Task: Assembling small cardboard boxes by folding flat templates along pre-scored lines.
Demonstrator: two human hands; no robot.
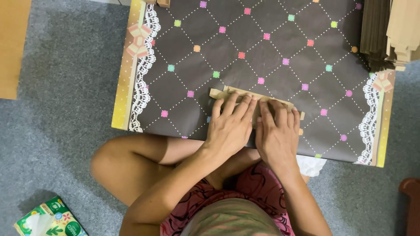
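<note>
Both my hands lie flat, side by side, on a folded piece of brown paper (227, 92) near the front edge of a low table (262, 52). My left hand (229, 126) covers the piece's left part, fingers spread and pointing away from me. My right hand (278, 133) presses on its right part. Only the top edge and left end of the brown paper show past my fingers. The table has a dark cover with dotted diamond lines, coloured squares and lace borders.
A stack of brown paper pieces (389, 30) sits at the table's far right corner. A green tissue pack (50, 220) lies on the grey carpet at bottom left. A wooden edge (13, 43) is at far left. My bare knee (118, 168) is under the table's front.
</note>
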